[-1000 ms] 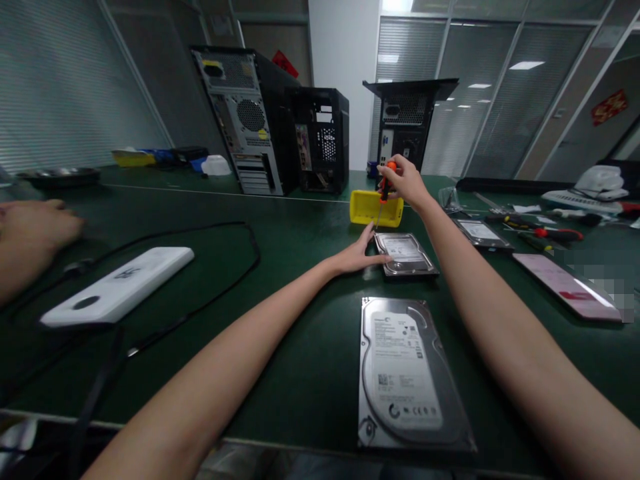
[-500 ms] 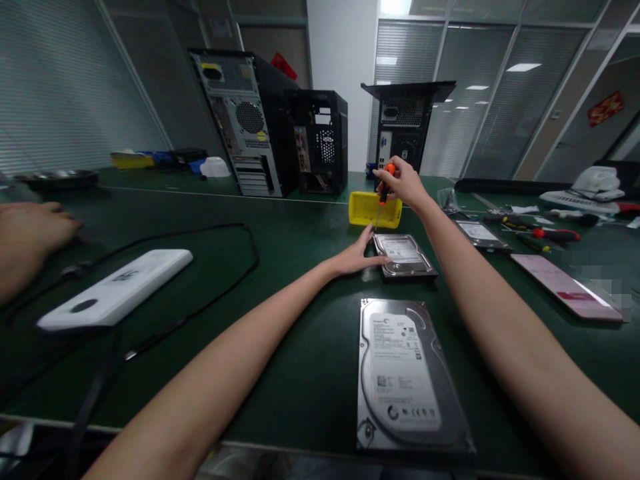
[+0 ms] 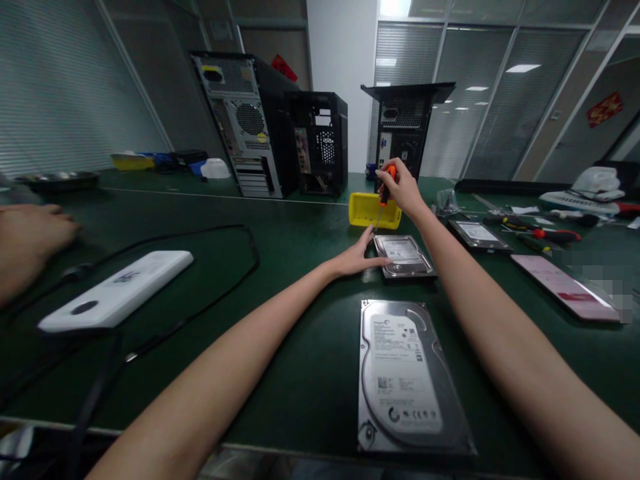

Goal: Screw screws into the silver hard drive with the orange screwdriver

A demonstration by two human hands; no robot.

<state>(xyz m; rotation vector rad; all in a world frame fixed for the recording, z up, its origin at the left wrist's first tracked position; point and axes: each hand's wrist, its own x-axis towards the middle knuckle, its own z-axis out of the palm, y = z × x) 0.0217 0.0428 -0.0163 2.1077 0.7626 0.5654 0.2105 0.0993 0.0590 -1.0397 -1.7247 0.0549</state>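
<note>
My right hand [image 3: 400,181] is closed around the orange and black handle of a screwdriver [image 3: 384,195], which points down. Its tip meets the far left corner of a silver hard drive [image 3: 404,255] lying flat on the table. My left hand [image 3: 357,255] grips that drive's left side, thumb on the near part and fingers at the far corner. Just behind the drive is a yellow tray [image 3: 363,212], partly hidden by the right hand. Closer to me lies a second, larger-looking hard drive [image 3: 405,373], label up.
Left are a white power bank [image 3: 120,287], a black cable [image 3: 250,247] and another person's hand [image 3: 35,243]. At right lie a third hard drive [image 3: 477,235], pliers [image 3: 555,235] and a pink phone [image 3: 565,287]. Computer cases [image 3: 280,127] stand at the back.
The right hand and screwdriver handle have shifted very slightly to the right, the fingers turning a little on the handle. The left hand and the drives stay in place.
</note>
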